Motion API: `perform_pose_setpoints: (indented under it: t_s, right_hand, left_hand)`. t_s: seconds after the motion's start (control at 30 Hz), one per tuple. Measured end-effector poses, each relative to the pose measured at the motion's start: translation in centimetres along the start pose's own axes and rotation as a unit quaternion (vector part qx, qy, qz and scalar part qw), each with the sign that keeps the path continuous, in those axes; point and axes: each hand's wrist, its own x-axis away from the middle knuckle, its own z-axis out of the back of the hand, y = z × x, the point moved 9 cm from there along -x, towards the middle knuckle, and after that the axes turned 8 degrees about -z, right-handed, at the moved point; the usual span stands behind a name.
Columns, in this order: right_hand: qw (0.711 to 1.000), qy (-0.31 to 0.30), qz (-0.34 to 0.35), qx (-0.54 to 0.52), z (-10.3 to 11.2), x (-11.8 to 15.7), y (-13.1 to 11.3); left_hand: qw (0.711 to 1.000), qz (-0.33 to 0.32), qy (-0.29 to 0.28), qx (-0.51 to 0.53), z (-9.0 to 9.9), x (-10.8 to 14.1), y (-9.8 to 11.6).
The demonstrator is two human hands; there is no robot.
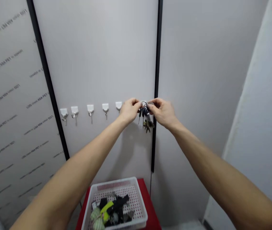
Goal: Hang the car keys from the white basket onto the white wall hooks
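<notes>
— Fingers [134,101]: state?
— Left hand [129,111]: thumb and fingertips pinching the top of the key bunch [147,124] at its left. Right hand [162,113]: thumb and forefinger pinching at its right. Paired, presumably, to steady it from both sides.
— Position of keys?
— Just right of mid-frame, dangling below the fingertips, since the grip is high. One white plate [144,103] behind, mostly hidden; whether the bunch bears on it, cannot tell.
— Surroundings?
— Five white hooks [90,108], one row, left of centre; spaced, probably, to keep hangings apart. White basket [143,209], lower centre, on a red stand [148,199], holding black and yellow-green articles; likely there for easy reach.
</notes>
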Motion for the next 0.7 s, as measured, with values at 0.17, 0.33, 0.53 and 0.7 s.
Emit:
perform_pose_setpoints:
  t_s: [0.17,0.33,0.53,0.7]
  right_hand:
    - [0.984,-0.174,-0.031,0.002,-7.4,8.4,2.9]
    - [0.944,-0.322,-0.062,0.031,-14.4,18.4,6.0]
    - [0.928,-0.365,-0.066,0.028,-16.6,24.4,7.1]
    - [0.902,-0.423,-0.085,-0.004,-17.0,26.9,8.0]
  left_hand:
    - [0.99,0.079,-0.105,-0.044,0.0,9.6,-6.6]
    - [0.958,0.159,-0.181,-0.155,0.6,19.9,-13.9]
    - [0.926,0.182,-0.223,-0.246,1.2,26.4,-17.7]
    - [0.928,0.224,-0.247,-0.166,1.1,28.5,-18.8]
